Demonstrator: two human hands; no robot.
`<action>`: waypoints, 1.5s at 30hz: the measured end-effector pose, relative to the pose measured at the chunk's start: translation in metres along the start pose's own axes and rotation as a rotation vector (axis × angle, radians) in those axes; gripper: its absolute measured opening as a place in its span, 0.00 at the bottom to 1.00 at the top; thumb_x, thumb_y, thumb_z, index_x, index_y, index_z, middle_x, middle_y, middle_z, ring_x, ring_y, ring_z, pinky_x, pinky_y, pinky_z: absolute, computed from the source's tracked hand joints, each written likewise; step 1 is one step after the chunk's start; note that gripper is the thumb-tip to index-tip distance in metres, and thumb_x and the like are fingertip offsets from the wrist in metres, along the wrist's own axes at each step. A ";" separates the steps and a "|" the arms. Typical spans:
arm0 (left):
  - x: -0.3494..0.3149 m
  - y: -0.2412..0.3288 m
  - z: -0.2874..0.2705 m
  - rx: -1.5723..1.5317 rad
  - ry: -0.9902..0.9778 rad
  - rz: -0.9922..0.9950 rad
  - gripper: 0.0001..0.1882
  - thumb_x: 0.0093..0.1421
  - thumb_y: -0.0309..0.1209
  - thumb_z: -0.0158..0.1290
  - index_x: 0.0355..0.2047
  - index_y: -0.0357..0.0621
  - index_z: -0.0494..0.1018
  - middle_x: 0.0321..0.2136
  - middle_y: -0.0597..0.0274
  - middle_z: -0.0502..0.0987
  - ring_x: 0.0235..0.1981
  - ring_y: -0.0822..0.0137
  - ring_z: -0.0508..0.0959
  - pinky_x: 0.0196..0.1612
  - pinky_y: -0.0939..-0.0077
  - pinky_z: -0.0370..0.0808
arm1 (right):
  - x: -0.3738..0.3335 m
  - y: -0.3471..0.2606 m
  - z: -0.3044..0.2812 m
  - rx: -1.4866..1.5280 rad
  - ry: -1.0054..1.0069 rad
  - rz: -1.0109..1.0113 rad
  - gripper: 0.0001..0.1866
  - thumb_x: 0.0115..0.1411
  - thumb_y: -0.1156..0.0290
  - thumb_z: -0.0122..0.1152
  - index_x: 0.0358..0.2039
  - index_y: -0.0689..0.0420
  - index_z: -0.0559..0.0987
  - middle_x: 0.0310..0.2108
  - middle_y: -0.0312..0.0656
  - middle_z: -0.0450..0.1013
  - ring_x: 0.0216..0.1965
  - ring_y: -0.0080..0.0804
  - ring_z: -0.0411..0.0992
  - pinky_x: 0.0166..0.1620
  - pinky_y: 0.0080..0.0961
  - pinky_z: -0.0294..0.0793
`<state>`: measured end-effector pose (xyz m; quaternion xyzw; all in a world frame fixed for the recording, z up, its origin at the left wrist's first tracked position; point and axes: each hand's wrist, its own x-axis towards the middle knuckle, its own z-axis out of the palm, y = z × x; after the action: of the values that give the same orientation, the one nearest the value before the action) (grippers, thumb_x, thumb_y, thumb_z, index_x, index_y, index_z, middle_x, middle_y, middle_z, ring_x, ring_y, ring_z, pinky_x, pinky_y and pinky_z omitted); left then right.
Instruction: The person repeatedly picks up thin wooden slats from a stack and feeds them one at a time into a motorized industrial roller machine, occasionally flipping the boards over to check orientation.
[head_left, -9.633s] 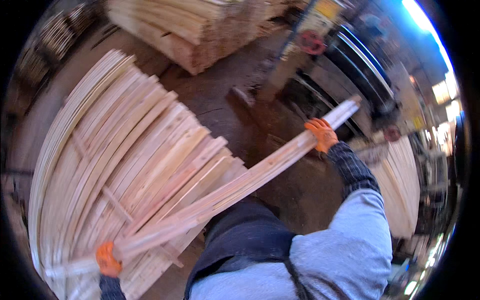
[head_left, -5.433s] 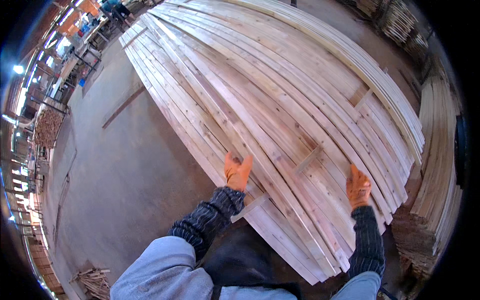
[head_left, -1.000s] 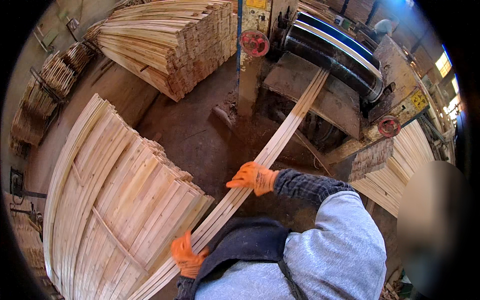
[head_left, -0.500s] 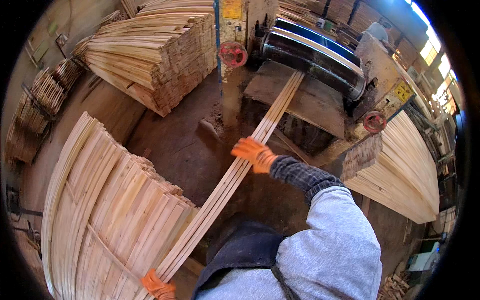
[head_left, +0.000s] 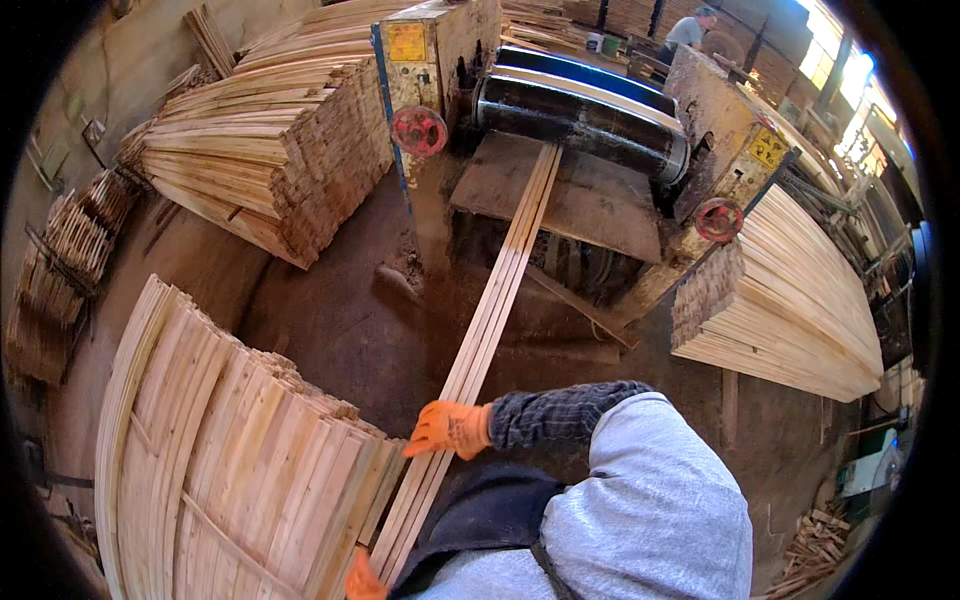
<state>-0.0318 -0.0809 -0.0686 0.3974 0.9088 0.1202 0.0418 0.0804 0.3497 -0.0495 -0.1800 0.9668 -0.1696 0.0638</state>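
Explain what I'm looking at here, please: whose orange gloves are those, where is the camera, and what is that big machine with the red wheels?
The camera sits on the worker's head and looks down, so its fisheye lens bends straight edges. The orange gloves are that person's own hands. The right hand rests on a few long wooden strips laid side by side; the left hand is at their near end, mostly cut off by the frame edge. The strips' far end lies on the feed table of a machine with a dark roller and red handwheels. Stacks of similar strips stand around: one to the near left, one on the far left, one on the right. Another person stands far behind.
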 end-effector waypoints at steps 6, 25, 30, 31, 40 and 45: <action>-0.110 -0.125 -0.009 0.405 0.088 -0.098 0.20 0.57 0.41 0.59 0.48 0.46 0.78 0.35 0.49 0.79 0.32 0.45 0.77 0.38 0.46 0.74 | -0.052 0.063 -0.015 -0.092 0.038 0.134 0.48 0.40 0.73 0.72 0.67 0.44 0.71 0.60 0.36 0.74 0.62 0.36 0.70 0.75 0.42 0.53; 0.047 0.034 0.004 0.018 -0.217 -0.081 0.34 0.54 0.46 0.63 0.60 0.48 0.72 0.40 0.44 0.82 0.40 0.41 0.83 0.44 0.49 0.78 | 0.079 -0.056 0.014 0.144 -0.065 -0.218 0.55 0.38 0.76 0.71 0.72 0.47 0.64 0.57 0.44 0.75 0.55 0.46 0.74 0.57 0.41 0.74; 0.034 -0.011 0.003 -0.091 -0.079 0.054 0.45 0.45 0.57 0.70 0.57 0.43 0.71 0.37 0.45 0.82 0.38 0.41 0.82 0.41 0.49 0.77 | 0.069 -0.038 0.020 0.106 0.001 -0.109 0.57 0.37 0.72 0.72 0.73 0.47 0.63 0.57 0.44 0.75 0.56 0.46 0.74 0.59 0.41 0.71; 0.032 0.003 -0.017 -0.098 -0.091 0.031 0.44 0.49 0.57 0.68 0.61 0.46 0.70 0.42 0.46 0.81 0.45 0.42 0.80 0.47 0.42 0.73 | 0.056 -0.025 0.013 0.095 -0.010 -0.057 0.57 0.37 0.72 0.73 0.73 0.47 0.62 0.57 0.43 0.75 0.56 0.45 0.73 0.60 0.41 0.71; 0.089 0.070 -0.023 -0.088 0.046 0.129 0.36 0.46 0.41 0.67 0.54 0.38 0.70 0.35 0.46 0.78 0.38 0.42 0.77 0.41 0.48 0.72 | 0.080 -0.030 -0.032 -0.109 -0.175 0.009 0.52 0.49 0.69 0.68 0.75 0.47 0.57 0.59 0.43 0.74 0.58 0.41 0.73 0.61 0.38 0.69; 0.136 0.117 -0.040 -0.229 0.185 0.190 0.34 0.50 0.41 0.66 0.53 0.35 0.70 0.34 0.44 0.79 0.37 0.43 0.79 0.43 0.48 0.73 | 0.097 -0.058 -0.057 0.300 0.107 0.045 0.24 0.46 0.66 0.73 0.43 0.54 0.73 0.37 0.49 0.79 0.42 0.52 0.80 0.44 0.48 0.77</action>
<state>-0.0483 0.0879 0.0021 0.4612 0.8475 0.2625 -0.0087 -0.0018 0.2806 0.0181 -0.1376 0.9364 -0.3199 0.0423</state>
